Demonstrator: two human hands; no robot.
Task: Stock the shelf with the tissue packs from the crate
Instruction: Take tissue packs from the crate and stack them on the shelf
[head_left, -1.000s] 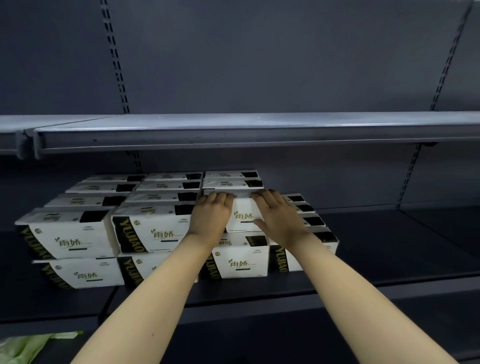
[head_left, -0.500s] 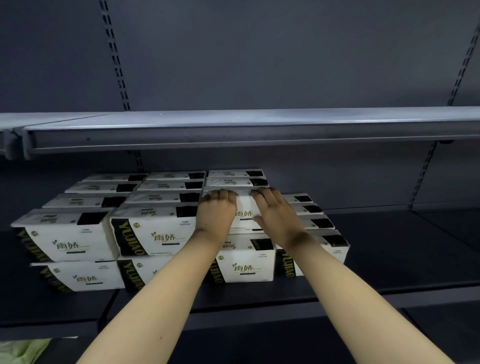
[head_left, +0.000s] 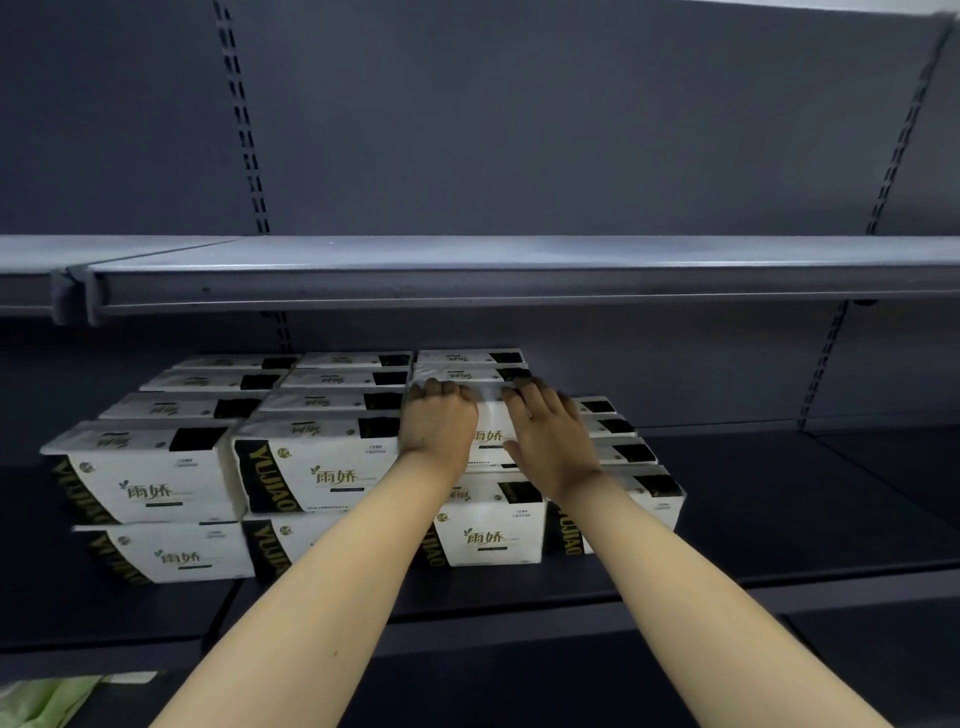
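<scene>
White tissue packs (head_left: 322, 467) with black-and-gold print are stacked two layers high in rows on the dark shelf (head_left: 753, 525). Both my hands press one upper-layer tissue pack (head_left: 489, 431) in the third column from the left. My left hand (head_left: 436, 426) lies on its left half, fingers reaching over its top edge. My right hand (head_left: 550, 441) rests flat on its right half, thumb spread across the front face. The crate is not in view.
An upper shelf board (head_left: 493, 270) runs just above the stacks, leaving little height over them. Bare shelf surface stretches to the right of the packs. Something pale green (head_left: 47, 699) shows at the bottom left corner.
Both hands have pushed the pack a little deeper onto the stack, towards the back rows. The view has tilted slightly upward.
</scene>
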